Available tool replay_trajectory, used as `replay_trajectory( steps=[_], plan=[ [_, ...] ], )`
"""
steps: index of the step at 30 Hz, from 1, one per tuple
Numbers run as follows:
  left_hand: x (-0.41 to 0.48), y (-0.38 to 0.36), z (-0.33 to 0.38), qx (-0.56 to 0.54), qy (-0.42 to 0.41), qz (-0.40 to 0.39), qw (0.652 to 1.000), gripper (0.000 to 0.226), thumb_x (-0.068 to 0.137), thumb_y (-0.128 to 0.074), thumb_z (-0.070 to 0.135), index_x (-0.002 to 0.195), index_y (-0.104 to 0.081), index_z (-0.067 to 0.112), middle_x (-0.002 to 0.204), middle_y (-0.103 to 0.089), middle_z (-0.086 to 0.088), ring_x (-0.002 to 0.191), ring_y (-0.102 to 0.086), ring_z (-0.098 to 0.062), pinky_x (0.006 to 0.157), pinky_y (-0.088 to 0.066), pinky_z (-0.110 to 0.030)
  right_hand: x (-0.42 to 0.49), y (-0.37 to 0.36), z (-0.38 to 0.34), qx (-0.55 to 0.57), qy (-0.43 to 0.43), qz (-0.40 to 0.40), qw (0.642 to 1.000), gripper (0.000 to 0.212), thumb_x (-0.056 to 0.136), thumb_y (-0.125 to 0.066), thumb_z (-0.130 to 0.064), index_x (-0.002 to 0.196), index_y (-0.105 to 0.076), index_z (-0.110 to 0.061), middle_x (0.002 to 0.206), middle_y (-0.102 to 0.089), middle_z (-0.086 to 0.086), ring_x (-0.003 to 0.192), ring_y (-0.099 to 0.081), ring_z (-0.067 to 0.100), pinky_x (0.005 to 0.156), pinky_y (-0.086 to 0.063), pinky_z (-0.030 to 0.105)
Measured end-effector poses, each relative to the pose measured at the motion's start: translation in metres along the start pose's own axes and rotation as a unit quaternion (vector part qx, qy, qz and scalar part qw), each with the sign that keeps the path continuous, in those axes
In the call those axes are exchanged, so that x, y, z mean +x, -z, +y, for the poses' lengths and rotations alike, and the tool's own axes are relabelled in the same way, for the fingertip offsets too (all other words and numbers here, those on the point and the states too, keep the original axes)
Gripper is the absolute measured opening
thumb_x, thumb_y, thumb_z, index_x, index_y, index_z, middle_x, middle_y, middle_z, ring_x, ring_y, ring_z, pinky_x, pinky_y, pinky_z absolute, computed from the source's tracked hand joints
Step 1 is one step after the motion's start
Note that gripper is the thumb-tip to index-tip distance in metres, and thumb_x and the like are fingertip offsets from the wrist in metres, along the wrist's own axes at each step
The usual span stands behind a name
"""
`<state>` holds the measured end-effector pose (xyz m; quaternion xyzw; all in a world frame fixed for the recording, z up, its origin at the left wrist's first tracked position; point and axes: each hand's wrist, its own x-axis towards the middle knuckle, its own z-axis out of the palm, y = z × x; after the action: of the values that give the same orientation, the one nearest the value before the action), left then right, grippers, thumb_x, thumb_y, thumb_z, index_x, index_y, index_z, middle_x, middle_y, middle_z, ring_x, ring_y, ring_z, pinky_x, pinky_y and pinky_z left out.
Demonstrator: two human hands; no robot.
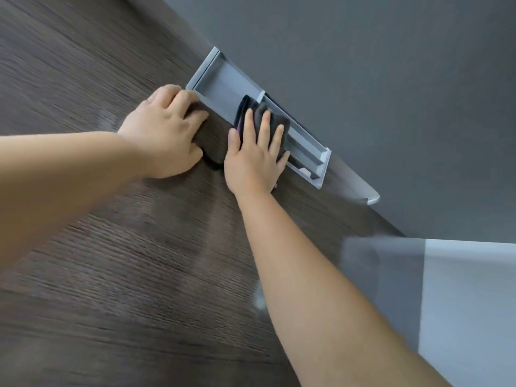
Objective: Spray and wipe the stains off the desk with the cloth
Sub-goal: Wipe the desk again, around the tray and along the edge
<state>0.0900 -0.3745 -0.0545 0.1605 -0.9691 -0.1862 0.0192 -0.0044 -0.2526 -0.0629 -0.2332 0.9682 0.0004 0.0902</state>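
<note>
Your right hand [257, 155] lay flat on the dark, soft, bunched cloth [261, 108], fingers [264, 124] straight and spread, pressing it down. The cloth sat at the desk's [111, 247] rear edge, lapping over the rim of a long grey recessed tray [223, 79] under the smooth grey partition [363, 79]. Your left hand [164, 129] rested just beside it, knuckles raised and fingers bent. Blur hid whether they held anything. The desk surface was dark, fine-lined wood grain.
</note>
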Motion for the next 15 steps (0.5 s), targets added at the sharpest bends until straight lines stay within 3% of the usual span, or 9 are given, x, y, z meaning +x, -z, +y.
replay_trajectory(
  steps=[2,5,9,15],
  plan=[
    [-0.005,0.001,-0.005,0.019,-0.013,-0.019,1.0,0.081,0.071,-0.023,0.052,0.139,-0.044,0.013,0.144,-0.038,-0.013,0.136,-0.025,-0.035,0.112,-0.023,-0.043,0.018,0.004,-0.008,-0.01,0.002,0.004,1.0,0.052,0.101,-0.013,-0.049,0.151,-0.004,-0.038,0.16,0.011,-0.008,0.146,0.014,0.022,0.116,0.002,0.056],
    [0.0,0.002,-0.008,0.025,0.017,-0.071,0.997,0.07,0.082,-0.037,0.049,0.146,-0.029,0.022,0.151,-0.024,-0.004,0.141,-0.013,-0.028,0.115,-0.022,-0.041,0.042,0.011,-0.02,-0.012,-0.026,-0.007,1.0,0.052,0.101,-0.014,-0.05,0.151,-0.011,-0.037,0.161,0.001,-0.007,0.146,0.006,0.024,0.114,-0.004,0.06],
    [0.003,0.004,-0.007,0.065,0.006,-0.102,0.993,0.072,0.086,-0.038,0.051,0.149,-0.018,0.024,0.154,-0.016,-0.003,0.143,-0.007,-0.027,0.117,-0.017,-0.04,0.047,0.016,-0.032,-0.013,-0.063,-0.034,0.997,0.054,0.101,-0.015,-0.05,0.152,-0.014,-0.034,0.161,0.0,-0.002,0.146,0.006,0.027,0.113,-0.004,0.062],
    [0.003,0.012,-0.006,0.056,0.012,-0.119,0.991,0.067,0.089,-0.037,0.049,0.149,-0.019,0.025,0.156,-0.013,-0.002,0.144,-0.006,-0.025,0.115,-0.015,-0.037,0.023,0.013,-0.033,-0.027,-0.064,-0.035,0.997,0.055,0.1,-0.018,-0.05,0.15,-0.022,-0.026,0.161,0.004,0.002,0.145,0.013,0.03,0.115,0.002,0.058]
  ],
)
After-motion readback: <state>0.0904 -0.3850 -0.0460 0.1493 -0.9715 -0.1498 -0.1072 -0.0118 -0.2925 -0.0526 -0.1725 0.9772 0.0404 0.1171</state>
